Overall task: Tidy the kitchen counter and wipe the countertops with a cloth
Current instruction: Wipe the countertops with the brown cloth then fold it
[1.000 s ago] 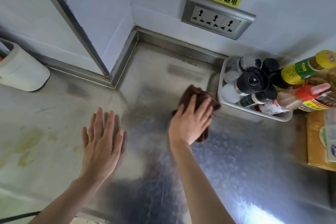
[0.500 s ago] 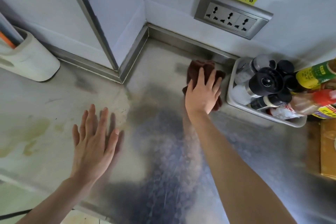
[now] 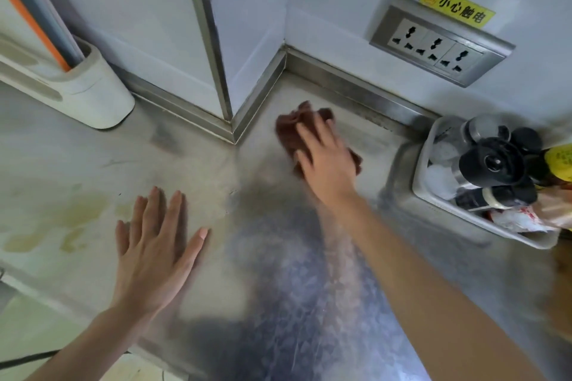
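Here right hand (image 3: pixel 328 164) presses crumpled brown terry cloth (image 3: pixel 294 130) with straight fingers on brushed steel desk (image 3: pixel 216 170); cloth runs 11-to-5 o'clock; left hand (image 3: pixel 154 244) flat, fingers spread.

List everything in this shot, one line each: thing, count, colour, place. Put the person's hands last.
cloth: one, brown, on the counter near the back corner
counter: one, steel, yellowish stains at left
tray: one, white, right edge, holds bottles and shakers
bottles and shakers: several, mostly black-capped, crowded in the tray
socket panel: one, grey, three outlets, back wall
warning sticker: one, yellow, above the panel
holder: one, white, far left
left hand: flat on the counter
right hand: pressing the cloth
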`<state>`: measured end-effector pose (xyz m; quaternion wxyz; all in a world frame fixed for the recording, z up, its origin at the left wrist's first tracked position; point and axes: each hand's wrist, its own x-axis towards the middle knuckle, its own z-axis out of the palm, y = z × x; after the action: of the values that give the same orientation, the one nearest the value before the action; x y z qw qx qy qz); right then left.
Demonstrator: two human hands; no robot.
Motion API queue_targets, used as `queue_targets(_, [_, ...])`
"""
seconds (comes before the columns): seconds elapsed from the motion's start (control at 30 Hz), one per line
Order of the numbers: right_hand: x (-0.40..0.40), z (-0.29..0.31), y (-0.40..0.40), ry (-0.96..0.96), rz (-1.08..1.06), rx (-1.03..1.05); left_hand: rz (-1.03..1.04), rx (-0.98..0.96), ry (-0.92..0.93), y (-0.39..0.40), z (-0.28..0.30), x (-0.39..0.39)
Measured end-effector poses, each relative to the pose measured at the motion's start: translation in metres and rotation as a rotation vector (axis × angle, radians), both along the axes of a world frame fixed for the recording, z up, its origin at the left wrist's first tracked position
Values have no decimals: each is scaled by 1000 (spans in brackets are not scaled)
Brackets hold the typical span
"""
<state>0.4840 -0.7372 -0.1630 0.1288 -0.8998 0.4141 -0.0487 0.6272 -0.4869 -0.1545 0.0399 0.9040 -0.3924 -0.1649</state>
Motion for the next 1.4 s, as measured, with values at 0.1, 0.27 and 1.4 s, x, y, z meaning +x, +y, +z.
queue_targets(0.1, [7, 0, -32, -14, -240, 0, -23, 59, 0, -1, -3, 3])
queue_targets(0.27, [60, -1, -33, -50, -308, 12, -35, 28, 11, 0, 3, 5])
queue_targets(1.4, [-75, -3, 92, 25, -26, -40, -59, -20, 173, 5, 12, 13])
